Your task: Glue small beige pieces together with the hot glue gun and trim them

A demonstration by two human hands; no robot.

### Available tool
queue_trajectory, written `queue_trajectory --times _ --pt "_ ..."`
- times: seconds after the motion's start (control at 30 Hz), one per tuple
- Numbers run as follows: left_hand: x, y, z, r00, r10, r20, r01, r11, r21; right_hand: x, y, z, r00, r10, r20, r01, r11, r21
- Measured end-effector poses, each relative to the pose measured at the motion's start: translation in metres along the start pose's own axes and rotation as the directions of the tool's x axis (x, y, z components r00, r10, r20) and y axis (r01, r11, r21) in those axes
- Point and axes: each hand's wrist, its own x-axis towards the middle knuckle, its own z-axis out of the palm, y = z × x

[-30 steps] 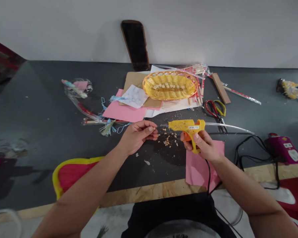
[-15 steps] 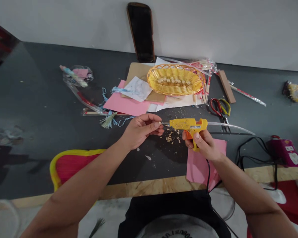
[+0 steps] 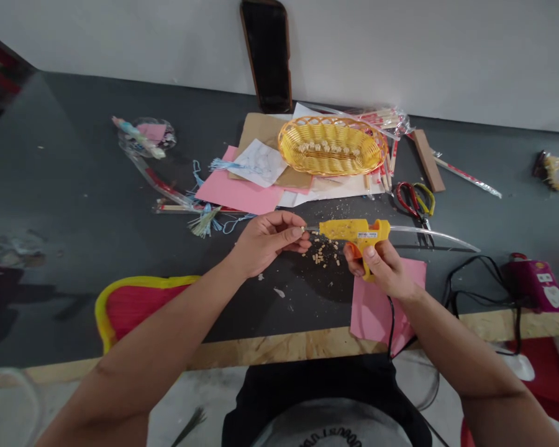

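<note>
My right hand [image 3: 382, 267] is wrapped round the handle of a yellow glue gun [image 3: 349, 230], with fingers at its orange trigger. A clear glue stick [image 3: 433, 234] sticks out of the gun's back end. The nozzle points left and meets the fingertips of my left hand [image 3: 274, 242]. Between that thumb and forefinger is a tiny pale wooden piece [image 3: 302, 229], mostly hidden by the fingers. Below the nozzle, several small wooden bits [image 3: 325, 253] lie scattered on the dark table [image 3: 270, 316].
Behind my hands a yellow woven basket [image 3: 333, 166] holds small pale pieces. Pliers [image 3: 417, 202] lie to its right. Pink paper [image 3: 242, 192], tassels [image 3: 206, 222] and a propped phone [image 3: 268, 59] are farther back. A purple power box [image 3: 538, 284] with black cables sits at right.
Both hands stay almost in place, the nozzle still against the tiny piece. The whole view has shifted slightly.
</note>
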Motion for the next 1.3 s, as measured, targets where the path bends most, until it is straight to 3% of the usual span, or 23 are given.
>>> queue_trajectory --times 1.3 --pt "0.0009 -0.0006 -0.0022 0.999 0.043 0.014 -0.044 0.999 0.02 0.002 -0.0022 -0.001 0.999 0.004 0.049 -0.001 0.998 -0.057"
